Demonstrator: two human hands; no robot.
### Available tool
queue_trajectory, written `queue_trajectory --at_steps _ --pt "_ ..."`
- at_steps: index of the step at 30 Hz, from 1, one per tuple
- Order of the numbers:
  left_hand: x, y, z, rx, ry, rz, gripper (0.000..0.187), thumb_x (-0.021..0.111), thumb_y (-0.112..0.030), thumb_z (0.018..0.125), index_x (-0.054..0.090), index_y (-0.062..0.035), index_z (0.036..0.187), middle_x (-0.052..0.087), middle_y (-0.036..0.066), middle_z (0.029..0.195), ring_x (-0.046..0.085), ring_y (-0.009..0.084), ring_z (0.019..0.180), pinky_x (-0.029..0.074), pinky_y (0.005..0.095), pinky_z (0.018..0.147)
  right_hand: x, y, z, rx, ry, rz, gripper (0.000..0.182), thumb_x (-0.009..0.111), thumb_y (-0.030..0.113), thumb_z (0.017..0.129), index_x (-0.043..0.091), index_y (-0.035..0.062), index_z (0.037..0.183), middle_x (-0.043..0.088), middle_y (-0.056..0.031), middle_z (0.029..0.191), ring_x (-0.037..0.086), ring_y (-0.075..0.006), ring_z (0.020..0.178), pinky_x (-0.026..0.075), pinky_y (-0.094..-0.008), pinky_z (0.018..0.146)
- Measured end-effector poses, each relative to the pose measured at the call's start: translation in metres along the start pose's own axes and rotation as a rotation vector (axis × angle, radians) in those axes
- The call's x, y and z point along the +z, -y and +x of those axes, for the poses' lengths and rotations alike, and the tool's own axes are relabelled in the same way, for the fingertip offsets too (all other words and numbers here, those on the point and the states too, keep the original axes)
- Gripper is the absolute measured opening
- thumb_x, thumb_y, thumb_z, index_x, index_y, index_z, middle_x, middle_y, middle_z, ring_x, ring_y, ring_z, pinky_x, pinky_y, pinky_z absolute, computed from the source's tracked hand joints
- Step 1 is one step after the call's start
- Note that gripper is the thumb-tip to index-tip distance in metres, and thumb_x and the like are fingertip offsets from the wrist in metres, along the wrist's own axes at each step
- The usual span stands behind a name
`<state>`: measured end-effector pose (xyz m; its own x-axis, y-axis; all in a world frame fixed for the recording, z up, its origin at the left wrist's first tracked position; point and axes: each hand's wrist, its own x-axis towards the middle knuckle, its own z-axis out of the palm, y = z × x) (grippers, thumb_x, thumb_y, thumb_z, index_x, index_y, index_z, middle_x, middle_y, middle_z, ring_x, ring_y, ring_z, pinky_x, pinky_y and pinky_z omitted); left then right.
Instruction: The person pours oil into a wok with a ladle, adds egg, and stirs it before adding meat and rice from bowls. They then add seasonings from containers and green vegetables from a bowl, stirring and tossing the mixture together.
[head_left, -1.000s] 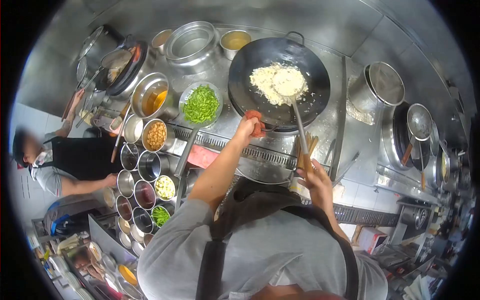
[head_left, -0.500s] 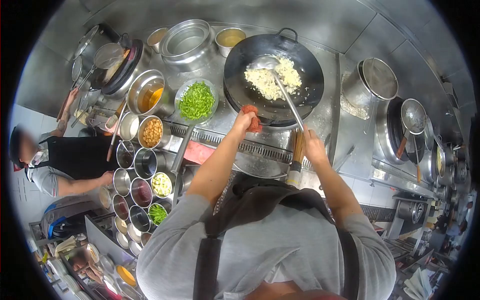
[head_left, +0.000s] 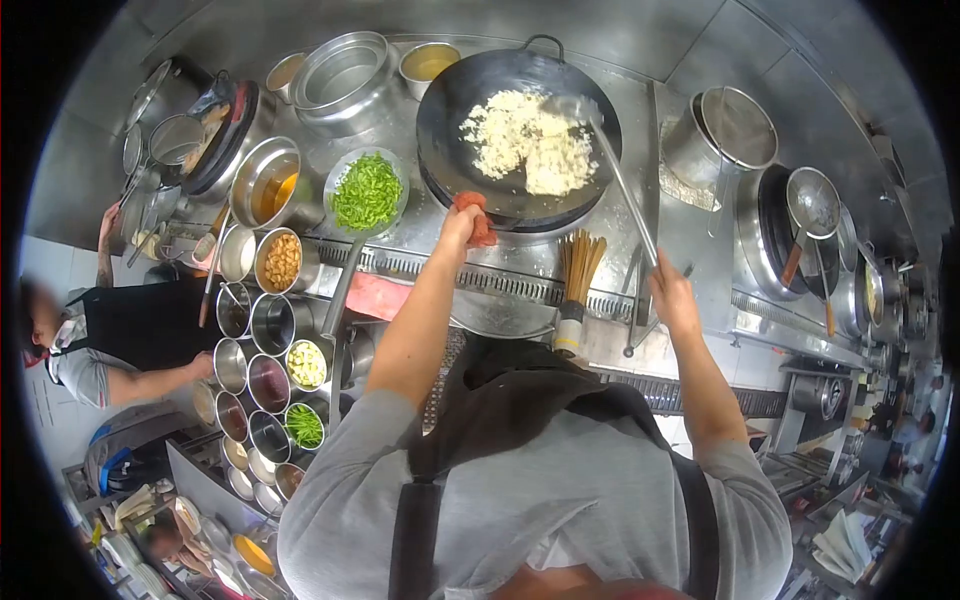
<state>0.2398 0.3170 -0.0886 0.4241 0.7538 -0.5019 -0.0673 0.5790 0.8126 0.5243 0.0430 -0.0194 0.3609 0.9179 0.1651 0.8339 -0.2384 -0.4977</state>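
Note:
My left hand (head_left: 461,224) is closed on a red cloth (head_left: 480,222) at the near rim of a large black wok (head_left: 450,140). Pale, crumbly food (head_left: 540,150) lies spread inside the wok. Farther right, my right hand (head_left: 672,290) grips the handle of a long metal ladle (head_left: 625,190); the ladle's blurred bowl is at the right part of the food. A bamboo brush (head_left: 578,275) stands between my hands, below the wok. To the left of the wok, a strainer holds chopped greens (head_left: 367,193).
Metal pots of ingredients (head_left: 270,325) crowd the left side. A large steel pot (head_left: 343,80) sits behind the greens. Another person (head_left: 140,340) works at far left beside a second wok. On the right are a strainer over a pot (head_left: 738,125) and another wok station (head_left: 770,230).
The ladle and my right hand have moved right, and the ladle now slants over the wok's right side. The food has shifted within the wok. The whole view has moved slightly.

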Motion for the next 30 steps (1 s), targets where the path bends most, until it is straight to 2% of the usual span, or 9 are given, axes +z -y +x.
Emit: queue_trajectory --at_steps 6,10,15,18,20,21,23,27,30 --pt "0.002 0.001 0.004 -0.024 -0.037 0.032 0.033 0.049 -0.012 0.077 0.052 -0.0128 0.11 0.059 0.012 0.08 0.061 0.0253 0.054 0.053 0.0375 0.045 -0.042 0.018 -0.034 0.092 0.014 0.148 0.053 0.061 0.003 0.082 0.046 0.0003 0.132 0.062 -0.0212 0.079 0.062 -0.0382 0.072 0.049 -0.0399 0.068" --pt "0.006 0.003 0.001 -0.035 -0.032 0.026 0.029 0.049 -0.013 0.078 0.052 -0.0131 0.108 0.059 0.012 0.079 0.061 0.0262 0.054 0.054 0.0397 0.047 -0.028 -0.021 -0.039 0.115 0.029 0.061 0.051 0.061 0.007 0.083 0.048 0.0068 0.133 0.064 -0.0238 0.085 0.063 -0.0401 0.079 0.049 -0.0447 0.072" --pt "0.015 0.002 0.005 -0.042 -0.061 -0.083 0.028 0.046 -0.006 0.077 0.05 -0.0102 0.104 0.055 0.011 0.066 0.053 0.0256 0.045 0.051 0.0416 0.05 -0.059 -0.012 -0.046 0.023 0.104 -0.025 0.048 0.061 0.009 0.085 0.048 0.0067 0.131 0.064 -0.0244 0.094 0.061 -0.0415 0.089 0.048 -0.0448 0.076" --pt "0.046 0.004 -0.054 0.089 -0.115 -0.306 0.017 0.043 -0.003 0.078 0.051 -0.0088 0.092 0.049 0.009 0.056 0.051 0.0224 0.048 0.051 0.0408 0.054 -0.126 0.009 -0.074 -0.007 0.223 -0.212 0.047 0.062 0.011 0.084 0.05 0.0069 0.129 0.063 -0.0235 0.089 0.062 -0.0403 0.084 0.048 -0.0441 0.073" --pt "0.047 0.009 -0.123 0.098 0.054 -0.313 0.01 0.041 -0.004 0.082 0.048 -0.0092 0.077 0.045 0.008 0.052 0.05 0.0201 0.05 0.051 0.0418 0.06 -0.191 0.041 -0.09 0.026 0.337 -0.376 0.043 0.064 0.012 0.083 0.055 0.0058 0.125 0.063 -0.0227 0.085 0.061 -0.0402 0.079 0.049 -0.0438 0.072" --pt "0.053 0.001 -0.147 0.088 0.043 -0.315 0.01 0.041 -0.004 0.082 0.048 -0.0092 0.077 0.045 0.008 0.052 0.05 0.0201 0.05 0.051 0.0418 0.06 -0.216 0.044 -0.101 -0.02 0.346 -0.315 0.043 0.065 0.014 0.083 0.057 0.013 0.126 0.064 -0.0198 0.085 0.063 -0.0394 0.078 0.05 -0.0429 0.07" --pt "0.06 -0.011 -0.179 0.04 -0.094 -0.305 0.021 0.04 -0.006 0.084 0.043 -0.0104 0.064 0.042 0.007 0.049 0.047 0.0189 0.048 0.051 0.0415 0.062 -0.216 0.029 -0.092 0.012 0.433 -0.18 0.043 0.064 0.015 0.084 0.057 0.0127 0.126 0.063 -0.0202 0.082 0.063 -0.039 0.077 0.05 -0.0422 0.069" --pt "0.044 0.013 -0.075 0.088 0.077 -0.34 0.008 0.041 -0.006 0.083 0.048 -0.0084 0.084 0.048 0.008 0.055 0.05 0.0189 0.052 0.051 0.0401 0.06 -0.139 0.032 -0.021 0.214 0.583 -0.054 0.043 0.058 0.02 0.087 0.053 0.0114 0.129 0.062 -0.0227 0.077 0.061 -0.0402 0.074 0.048 -0.0422 0.071" --pt "0.04 0.043 -0.055 0.114 0.007 -0.287 0.023 0.044 -0.004 0.078 0.049 -0.0093 0.1 0.057 0.011 0.072 0.054 0.0206 0.057 0.051 0.0386 0.057 -0.056 0.02 -0.004 0.007 0.363 -0.099 0.044 0.058 0.02 0.087 0.052 0.0115 0.129 0.063 -0.023 0.08 0.062 -0.0409 0.077 0.048 -0.0451 0.07"
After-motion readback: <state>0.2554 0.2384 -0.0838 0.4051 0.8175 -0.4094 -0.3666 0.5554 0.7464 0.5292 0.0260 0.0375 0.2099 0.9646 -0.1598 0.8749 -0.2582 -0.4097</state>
